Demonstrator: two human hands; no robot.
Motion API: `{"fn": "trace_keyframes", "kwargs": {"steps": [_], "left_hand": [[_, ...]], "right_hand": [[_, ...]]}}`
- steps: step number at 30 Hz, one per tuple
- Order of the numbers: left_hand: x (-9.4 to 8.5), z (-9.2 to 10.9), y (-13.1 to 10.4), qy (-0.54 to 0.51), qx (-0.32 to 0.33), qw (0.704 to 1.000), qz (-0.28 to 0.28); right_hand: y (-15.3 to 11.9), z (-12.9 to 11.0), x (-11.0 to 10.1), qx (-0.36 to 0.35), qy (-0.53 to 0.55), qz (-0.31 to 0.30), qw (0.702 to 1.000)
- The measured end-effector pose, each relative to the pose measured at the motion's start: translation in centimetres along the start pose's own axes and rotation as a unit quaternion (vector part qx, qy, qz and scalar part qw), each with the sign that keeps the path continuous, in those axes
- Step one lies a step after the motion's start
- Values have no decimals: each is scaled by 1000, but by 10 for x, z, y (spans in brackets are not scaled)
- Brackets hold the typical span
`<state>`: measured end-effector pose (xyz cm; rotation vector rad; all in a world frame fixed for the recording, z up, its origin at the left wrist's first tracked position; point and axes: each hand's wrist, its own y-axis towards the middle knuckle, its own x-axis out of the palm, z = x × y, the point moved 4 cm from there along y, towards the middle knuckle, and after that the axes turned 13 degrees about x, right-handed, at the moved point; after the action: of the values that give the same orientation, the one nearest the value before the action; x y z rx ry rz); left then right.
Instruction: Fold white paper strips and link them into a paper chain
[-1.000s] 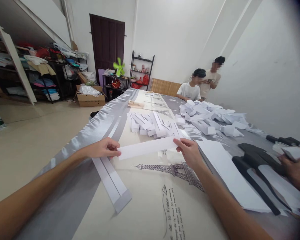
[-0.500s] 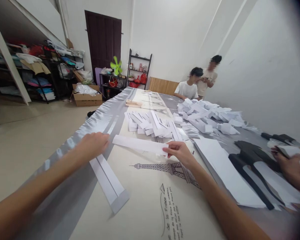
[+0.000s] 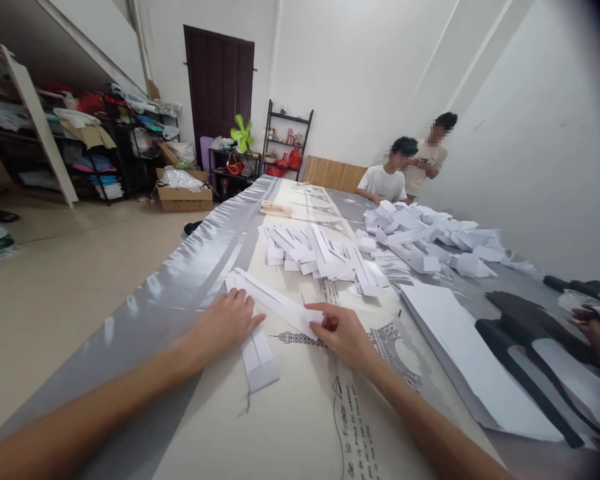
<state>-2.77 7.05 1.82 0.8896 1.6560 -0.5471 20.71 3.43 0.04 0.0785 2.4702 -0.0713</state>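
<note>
One long table (image 3: 160, 313) stretches away from us, and at its near end our left hand (image 3: 230, 327) lies palm down across the lower strip (image 3: 260, 357), fingers side by side and thumb spread away, while our right hand (image 3: 345, 333) has thumb and forefinger clamped on the near right end of the upper strip (image 3: 275, 307). That upper strip slants between our hands, its far left end running just past our left fingertips; whether these press on it too, we cannot tell. Half a second ago our left hand was raised and blurred, and the upper strip ran more nearly crosswise; now it tips toward us, and the lower strip has shifted closer to the printed tower (image 3: 393, 347). The table's grey covering is glossy and puckered along its edge, with a cream band down the middle. On the right we see a big heap (image 3: 425, 230) of loose, angular white folds, then a smooth, straight-edged stack of sheets (image 3: 480, 353), then a smaller pile (image 3: 320, 250) of narrow creased strips. Our lower strip is flat white paper, with a lengthwise seam and a squared, folded end.
</note>
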Motion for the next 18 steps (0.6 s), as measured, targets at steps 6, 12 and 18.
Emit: {"fn": "trace_keyframes", "kwargs": {"steps": [6,12,18], "left_hand": [[14,-8,3,-66,-51,994,65],[32,-23,0,-131,-17,989,64],[40,-33,0,-160,30,985,57]], "right_hand": [[-28,-23,23,17,-37,-23,999],[-51,-41,33,-80,-101,-81,988],[-53,-46,17,-274,-239,-93,927]]}}
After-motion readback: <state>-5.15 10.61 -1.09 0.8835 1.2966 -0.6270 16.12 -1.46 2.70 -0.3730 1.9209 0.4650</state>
